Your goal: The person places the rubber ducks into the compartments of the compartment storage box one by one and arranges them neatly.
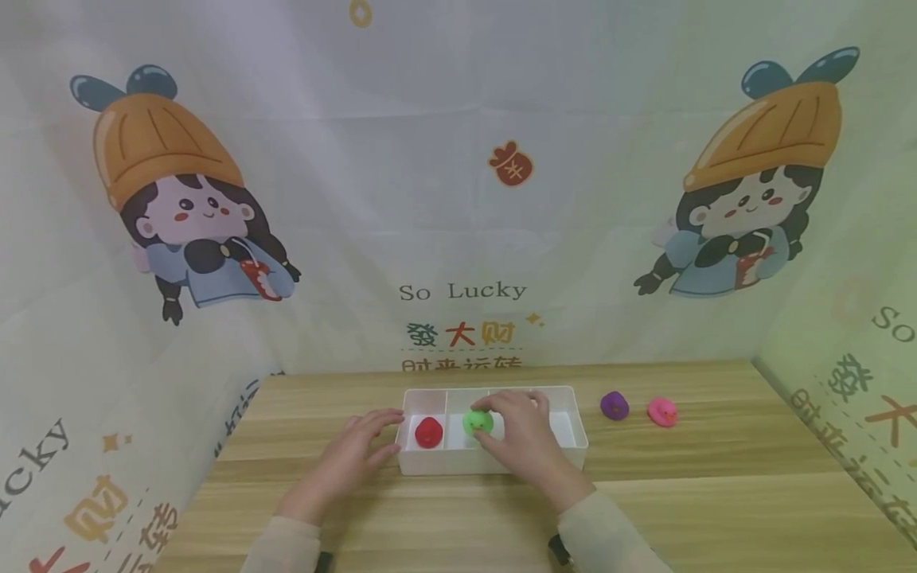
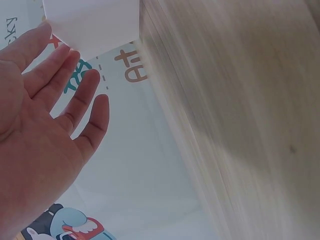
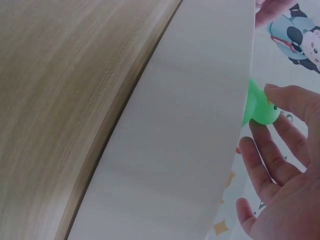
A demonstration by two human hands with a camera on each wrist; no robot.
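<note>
A white divided box (image 1: pixel 458 461) stands on the wooden table. In its left compartment sits a red rubber duck (image 1: pixel 429 432). My right hand (image 1: pixel 526 438) pinches a green rubber duck (image 1: pixel 477 422) by the head between thumb and fingers, over the compartment right of the red duck's. In the right wrist view the green duck (image 3: pixel 260 106) is partly hidden behind the box's front wall (image 3: pixel 170 125). My left hand (image 1: pixel 351 450) has its fingers extended at the box's left end; in the left wrist view the fingertips touch the box's corner (image 2: pixel 95 25).
To the right of the box, a purple duck (image 1: pixel 614 406) and a pink duck (image 1: pixel 662 411) rest on the wooden table (image 1: pixel 716 461). A printed cloth (image 1: pixel 458 207) with cartoon figures hangs behind the table and along both sides.
</note>
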